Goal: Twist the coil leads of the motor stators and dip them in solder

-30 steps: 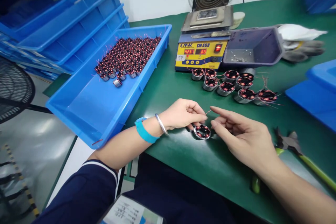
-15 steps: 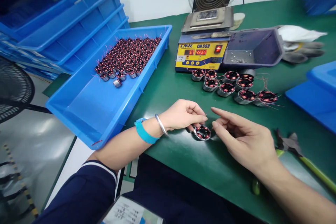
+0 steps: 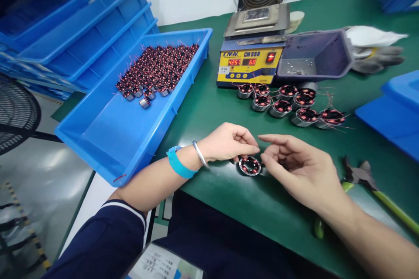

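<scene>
A motor stator (image 3: pixel 249 166), a silvery ring with copper windings and black insulation, lies on the green bench in front of me. My left hand (image 3: pixel 231 143) is closed at its far left edge, thumb and forefinger pinched over it and the lower fingers against its side. Any wire in the pinch is too small to make out. Just right of the stator, my right hand (image 3: pixel 301 170) is held with thumb and forefinger apart, and nothing shows between them. Beside that forearm lie cutting pliers (image 3: pixel 362 176) with green handles, partly hidden by the arm.
A blue tray (image 3: pixel 98 139) at the left holds many stators. Several more stators (image 3: pixel 280 107) stand below a yellow-fronted solder pot (image 3: pixel 248 66) with a fan behind it. A grey bin (image 3: pixel 316 54), gloves (image 3: pixel 376 59) and a blue container (image 3: pixel 386 113) are on the right.
My right hand has shifted slightly left, nearer the left fingertips. The stator appears slightly further left, with the view itself moving a little. The solder pot's displayed numbers differ.
</scene>
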The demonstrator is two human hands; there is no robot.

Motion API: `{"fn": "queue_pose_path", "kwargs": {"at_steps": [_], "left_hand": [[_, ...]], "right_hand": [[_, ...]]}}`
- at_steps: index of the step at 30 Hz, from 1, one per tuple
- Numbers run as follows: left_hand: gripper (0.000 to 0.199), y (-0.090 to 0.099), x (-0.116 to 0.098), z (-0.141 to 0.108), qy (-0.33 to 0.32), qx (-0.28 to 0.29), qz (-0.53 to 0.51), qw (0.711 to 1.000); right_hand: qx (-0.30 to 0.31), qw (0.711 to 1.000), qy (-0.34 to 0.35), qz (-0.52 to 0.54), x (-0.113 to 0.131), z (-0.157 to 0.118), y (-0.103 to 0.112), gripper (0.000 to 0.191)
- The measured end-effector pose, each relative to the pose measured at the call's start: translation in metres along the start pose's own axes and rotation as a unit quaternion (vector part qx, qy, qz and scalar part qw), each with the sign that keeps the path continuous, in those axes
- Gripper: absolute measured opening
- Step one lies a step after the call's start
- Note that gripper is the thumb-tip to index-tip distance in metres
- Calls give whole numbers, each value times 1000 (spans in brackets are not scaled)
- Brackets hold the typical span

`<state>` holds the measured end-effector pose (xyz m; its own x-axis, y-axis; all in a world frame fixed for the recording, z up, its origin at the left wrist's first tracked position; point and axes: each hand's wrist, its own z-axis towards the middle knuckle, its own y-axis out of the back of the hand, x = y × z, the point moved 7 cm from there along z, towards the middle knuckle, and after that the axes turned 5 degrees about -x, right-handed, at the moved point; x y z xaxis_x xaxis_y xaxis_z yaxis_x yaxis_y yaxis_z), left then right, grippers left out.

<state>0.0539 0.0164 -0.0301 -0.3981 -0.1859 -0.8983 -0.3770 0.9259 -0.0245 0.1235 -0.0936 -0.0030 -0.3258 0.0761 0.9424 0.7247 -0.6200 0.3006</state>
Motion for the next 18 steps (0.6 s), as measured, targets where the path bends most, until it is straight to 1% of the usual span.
{"fn": "queue_pose_path", "kwargs": {"at_steps": [4, 6, 9, 12, 15, 18], "left_hand": [[16, 1, -2, -1, 7, -21, 2, 1000], [15, 1, -3, -3, 7, -29, 4, 1000], [15, 0, -4, -3, 3, -29, 8, 1000], [15, -1, -3, -3, 2, -22, 7, 1000], [15, -1, -2, -2, 1, -24, -2, 1000], [17, 0, -4, -2, -17, -29, -17, 999]], "right_hand": [[-36, 997, 45, -43, 5, -3, 7, 19], [-44, 996, 52, -60, 5, -2, 9, 19], [-30, 994, 76, -78, 9, 0, 6, 25], [-15, 986, 125, -112, 19, -2, 2, 24], [-36, 974, 168, -150, 26, -6, 3, 19], [-52, 971, 165, -167, 23, -5, 6, 15]]}}
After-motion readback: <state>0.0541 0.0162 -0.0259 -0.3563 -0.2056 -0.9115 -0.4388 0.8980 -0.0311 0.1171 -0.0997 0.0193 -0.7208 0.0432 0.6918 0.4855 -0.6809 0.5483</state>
